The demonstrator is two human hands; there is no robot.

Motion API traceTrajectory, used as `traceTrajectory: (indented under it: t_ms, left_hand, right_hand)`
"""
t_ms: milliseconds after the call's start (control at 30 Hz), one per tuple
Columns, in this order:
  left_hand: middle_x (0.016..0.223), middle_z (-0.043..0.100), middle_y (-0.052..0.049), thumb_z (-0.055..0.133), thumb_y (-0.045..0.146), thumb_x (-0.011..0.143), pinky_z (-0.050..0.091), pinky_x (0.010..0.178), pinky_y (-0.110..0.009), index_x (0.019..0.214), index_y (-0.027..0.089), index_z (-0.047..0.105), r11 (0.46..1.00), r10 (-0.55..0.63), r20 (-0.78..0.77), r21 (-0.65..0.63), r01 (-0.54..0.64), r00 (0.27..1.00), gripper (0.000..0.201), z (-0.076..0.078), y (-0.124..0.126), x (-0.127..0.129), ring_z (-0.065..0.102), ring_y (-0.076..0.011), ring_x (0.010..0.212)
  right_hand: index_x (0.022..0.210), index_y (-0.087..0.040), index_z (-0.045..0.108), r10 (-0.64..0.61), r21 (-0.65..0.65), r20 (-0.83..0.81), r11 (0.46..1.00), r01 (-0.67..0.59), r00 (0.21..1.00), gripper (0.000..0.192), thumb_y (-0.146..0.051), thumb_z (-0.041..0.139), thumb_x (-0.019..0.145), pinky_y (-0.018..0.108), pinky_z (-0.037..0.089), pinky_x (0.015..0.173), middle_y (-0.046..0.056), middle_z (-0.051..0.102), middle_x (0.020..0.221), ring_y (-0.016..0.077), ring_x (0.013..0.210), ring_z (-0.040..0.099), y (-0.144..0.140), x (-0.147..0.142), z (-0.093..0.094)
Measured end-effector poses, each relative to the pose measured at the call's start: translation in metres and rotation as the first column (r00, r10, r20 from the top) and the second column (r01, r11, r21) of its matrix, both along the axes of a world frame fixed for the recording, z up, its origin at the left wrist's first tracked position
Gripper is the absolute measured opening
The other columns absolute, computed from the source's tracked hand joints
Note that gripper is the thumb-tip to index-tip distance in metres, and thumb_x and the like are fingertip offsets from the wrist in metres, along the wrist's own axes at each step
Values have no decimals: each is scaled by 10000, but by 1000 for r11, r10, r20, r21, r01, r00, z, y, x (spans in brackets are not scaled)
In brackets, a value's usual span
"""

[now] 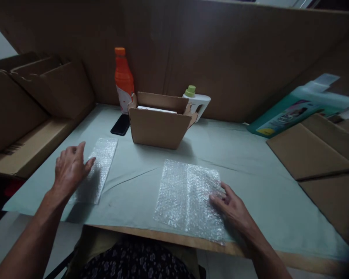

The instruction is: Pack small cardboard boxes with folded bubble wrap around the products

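Note:
My left hand [70, 167] hovers over the left part of the table, thumb and fingers apart, with nothing in it. Beneath and beside it lies a folded strip of bubble wrap [104, 157]. My right hand [232, 204] has the right edge of a wider bubble wrap sheet [180, 193] between thumb and fingers. That sheet lies flat near the front edge, with a crease running down its middle. Behind the sheet stands a small open cardboard box [157, 128], with something white showing inside its top.
A phone [121, 124] lies left of the box. Behind stand an orange bottle [123, 77] and a white jug with a green cap [196, 101]. Cardboard boxes [58, 85] fill the left side. A teal liquid jug [291, 108] leans behind more cardboard [311, 151] at right.

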State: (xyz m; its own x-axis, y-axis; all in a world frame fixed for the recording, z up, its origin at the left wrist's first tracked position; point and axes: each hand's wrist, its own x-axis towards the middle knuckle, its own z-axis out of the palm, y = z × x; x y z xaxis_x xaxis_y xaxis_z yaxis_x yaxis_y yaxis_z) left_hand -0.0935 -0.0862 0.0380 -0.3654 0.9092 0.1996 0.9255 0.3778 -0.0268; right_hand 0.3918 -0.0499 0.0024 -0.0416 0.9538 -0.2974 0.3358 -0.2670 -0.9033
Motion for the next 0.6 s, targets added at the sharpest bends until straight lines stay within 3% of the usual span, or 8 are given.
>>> traceTrajectory:
  t_ms: [100, 133, 200, 300, 400, 500, 567, 600]
  left_hand:
    - [1195, 609, -199, 500, 358, 945, 502, 951, -519, 1330, 108, 525, 949, -271, 130, 203, 242, 954, 461, -20, -22, 51, 585, -355, 1096]
    - [1197, 614, -174, 507, 331, 941, 509, 956, -497, 1299, 153, 540, 894, -415, 194, 269, 358, 889, 401, -26, -32, 76, 588, -323, 1090]
    - [1288, 588, -147, 554, 285, 922, 503, 991, -477, 1318, 212, 518, 751, -659, 312, 315, 580, 684, 404, -34, -52, 130, 558, -299, 1183]
    - [1478, 482, -164, 722, 315, 806, 384, 1131, -569, 1432, 203, 423, 537, -817, 409, 285, 794, 406, 702, -36, -76, 192, 396, -355, 1396]
    - [1547, 423, -183, 747, 233, 756, 265, 1188, -628, 1481, 174, 375, 411, -874, 394, 286, 866, 284, 817, -41, -88, 215, 304, -387, 1467]
    - [1367, 615, -150, 584, 64, 803, 281, 1181, -597, 1341, 161, 520, 445, -872, 394, 395, 804, 289, 550, -55, -92, 208, 465, -331, 1373]
    - [1143, 721, -92, 504, 18, 807, 346, 1146, -548, 1197, 177, 594, 520, -839, 457, 516, 680, 295, 431, -61, -93, 196, 596, -269, 1222]
    - [1064, 738, -67, 495, 21, 806, 381, 1121, -523, 1149, 189, 609, 560, -817, 498, 569, 602, 290, 398, -62, -93, 188, 640, -243, 1142]
  right_hand:
    - [1520, -194, 348, -79, -16, -14, 997, 78, 997, 1003, -552, 811, 705, 303, 541, 611, 34, 669, 825, 197, 703, 649, -20, 8, 2]
    - [1548, -195, 302, -102, -6, -26, 995, 102, 994, 1060, -558, 819, 697, 291, 533, 598, 14, 653, 788, 185, 677, 634, -27, 8, 3]
    - [1578, -203, 242, -146, 17, -73, 989, 148, 987, 1119, -552, 832, 694, 275, 533, 622, -7, 645, 760, 166, 667, 622, -44, 2, 4]
    - [1591, -266, 206, -229, -21, -203, 973, 230, 952, 1095, -519, 828, 725, 276, 549, 655, 15, 690, 846, 170, 722, 652, -74, -21, 3]
    - [1581, -308, 224, -274, -173, -355, 959, 225, 894, 957, -494, 760, 811, 273, 562, 582, 44, 706, 915, 179, 697, 672, -115, -51, -5]
    - [1577, -341, 224, -131, -156, -454, 986, 67, 881, 851, -490, 688, 878, 261, 554, 485, 71, 693, 998, 182, 666, 691, -155, -67, -19]
    - [1540, -372, 309, 29, 44, -373, 999, -13, 927, 681, -445, 621, 939, 280, 587, 530, 83, 686, 1080, 189, 721, 721, -170, -63, -28]
    - [1491, -376, 399, 108, 180, -254, 982, -63, 961, 560, -391, 591, 966, 296, 609, 593, 78, 693, 1085, 188, 758, 732, -173, -58, -33]
